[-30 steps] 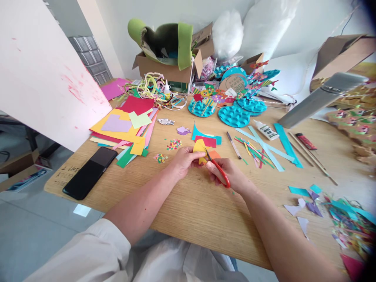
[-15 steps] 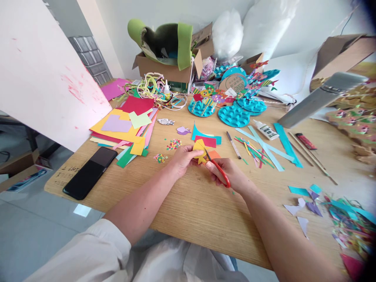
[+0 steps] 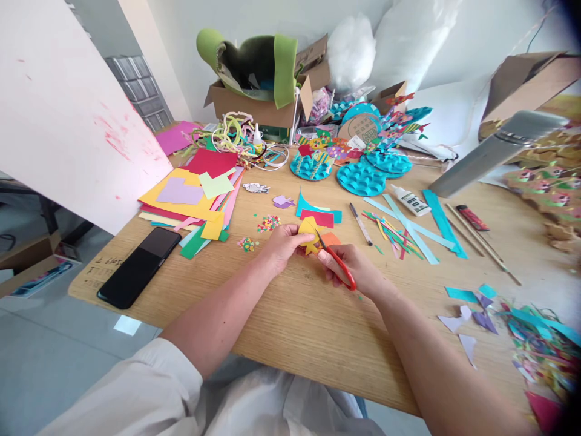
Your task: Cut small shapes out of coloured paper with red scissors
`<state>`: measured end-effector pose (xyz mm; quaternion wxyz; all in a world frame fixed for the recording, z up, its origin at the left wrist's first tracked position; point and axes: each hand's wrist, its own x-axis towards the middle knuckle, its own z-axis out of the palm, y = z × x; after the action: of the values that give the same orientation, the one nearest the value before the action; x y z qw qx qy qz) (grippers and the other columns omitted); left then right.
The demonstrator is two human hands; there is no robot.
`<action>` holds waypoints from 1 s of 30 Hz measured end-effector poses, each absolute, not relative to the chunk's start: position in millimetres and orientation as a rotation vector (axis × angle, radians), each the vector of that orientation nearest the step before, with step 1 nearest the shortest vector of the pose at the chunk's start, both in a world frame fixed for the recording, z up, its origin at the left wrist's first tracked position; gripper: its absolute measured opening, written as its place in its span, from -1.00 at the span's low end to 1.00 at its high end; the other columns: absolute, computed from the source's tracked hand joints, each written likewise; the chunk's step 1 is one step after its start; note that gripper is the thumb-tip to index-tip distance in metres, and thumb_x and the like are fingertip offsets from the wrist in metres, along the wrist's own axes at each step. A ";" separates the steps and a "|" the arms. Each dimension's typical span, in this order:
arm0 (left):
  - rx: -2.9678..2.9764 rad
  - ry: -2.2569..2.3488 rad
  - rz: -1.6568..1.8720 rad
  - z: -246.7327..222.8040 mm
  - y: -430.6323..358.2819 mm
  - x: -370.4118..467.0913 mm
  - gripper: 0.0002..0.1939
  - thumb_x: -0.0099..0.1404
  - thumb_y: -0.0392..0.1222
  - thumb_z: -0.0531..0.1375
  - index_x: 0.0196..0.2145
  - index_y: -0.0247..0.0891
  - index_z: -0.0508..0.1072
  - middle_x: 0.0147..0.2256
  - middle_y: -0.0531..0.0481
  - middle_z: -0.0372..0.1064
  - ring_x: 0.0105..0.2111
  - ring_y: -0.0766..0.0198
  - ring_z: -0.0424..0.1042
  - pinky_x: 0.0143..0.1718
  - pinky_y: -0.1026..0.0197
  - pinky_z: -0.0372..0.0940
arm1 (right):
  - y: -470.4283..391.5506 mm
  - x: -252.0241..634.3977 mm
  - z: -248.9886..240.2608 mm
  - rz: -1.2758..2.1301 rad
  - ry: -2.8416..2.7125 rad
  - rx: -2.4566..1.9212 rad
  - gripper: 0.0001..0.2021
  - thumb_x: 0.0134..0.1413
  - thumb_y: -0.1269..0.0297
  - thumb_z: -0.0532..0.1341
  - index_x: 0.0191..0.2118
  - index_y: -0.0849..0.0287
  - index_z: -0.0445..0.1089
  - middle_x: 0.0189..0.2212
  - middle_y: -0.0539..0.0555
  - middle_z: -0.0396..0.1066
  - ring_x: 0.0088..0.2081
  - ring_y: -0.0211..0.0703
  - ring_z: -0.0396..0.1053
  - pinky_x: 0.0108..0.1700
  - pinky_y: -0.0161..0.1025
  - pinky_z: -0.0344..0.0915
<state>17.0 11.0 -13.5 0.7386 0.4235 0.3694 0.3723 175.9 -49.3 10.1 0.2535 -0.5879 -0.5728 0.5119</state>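
A small yellow paper cutout [image 3: 308, 227] is pinched between the thumb and fingers of my left hand [image 3: 285, 245]. My right hand [image 3: 347, 263] is closed around red-handled scissors [image 3: 341, 266], whose dark blades meet the right edge of the yellow paper. Whether the blades are fully closed is too small to tell. Just beyond my hands lie a red paper piece [image 3: 320, 218], a blue paper offcut [image 3: 306, 206] and an orange piece [image 3: 330, 238]. Left of them are a purple paper fish [image 3: 284, 201] and a pile of tiny confetti bits [image 3: 269, 223].
A black phone [image 3: 140, 266] and stacked coloured paper [image 3: 181, 197] lie left. Toward the right are a pen [image 3: 361, 224], thin paper strips [image 3: 394, 233], a glue bottle [image 3: 411, 201], a grey flask [image 3: 494, 154] and paper scraps [image 3: 540, 339]. Blue bumpy discs [image 3: 362, 177] stand behind.
Almost nothing differs. The yellow paper has shifted very slightly in my fingers, while both hands and the scissors hold nearly the same place.
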 end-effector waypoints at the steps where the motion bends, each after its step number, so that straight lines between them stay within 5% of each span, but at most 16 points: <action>1: 0.929 0.808 0.814 -13.7 11.0 17.0 -0.75 -0.08 -0.14 0.35 -0.46 -0.36 0.52 -0.51 -0.04 0.44 -0.54 0.34 0.37 -0.50 0.28 0.22 | -49.5 175.6 10.5 1.391 -1.551 -1.602 -0.44 -0.14 -0.28 0.27 -0.60 0.17 0.22 -0.71 -0.01 0.30 -0.69 -0.30 0.27 -0.67 -0.39 0.09; 30: 0.918 0.797 0.800 -15.2 12.4 16.3 -0.75 -0.08 -0.14 0.35 -0.45 -0.35 0.51 -0.51 -0.04 0.43 -0.51 0.32 0.39 -0.49 0.29 0.22 | -49.7 177.1 9.3 1.385 -1.566 -1.604 -0.45 -0.13 -0.27 0.28 -0.61 0.16 0.20 -0.72 -0.01 0.29 -0.70 -0.29 0.27 -0.68 -0.38 0.08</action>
<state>16.3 12.4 -15.2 0.7466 0.4196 0.3644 0.3656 177.1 -49.7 9.3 0.2504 -0.5894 -0.5754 0.5087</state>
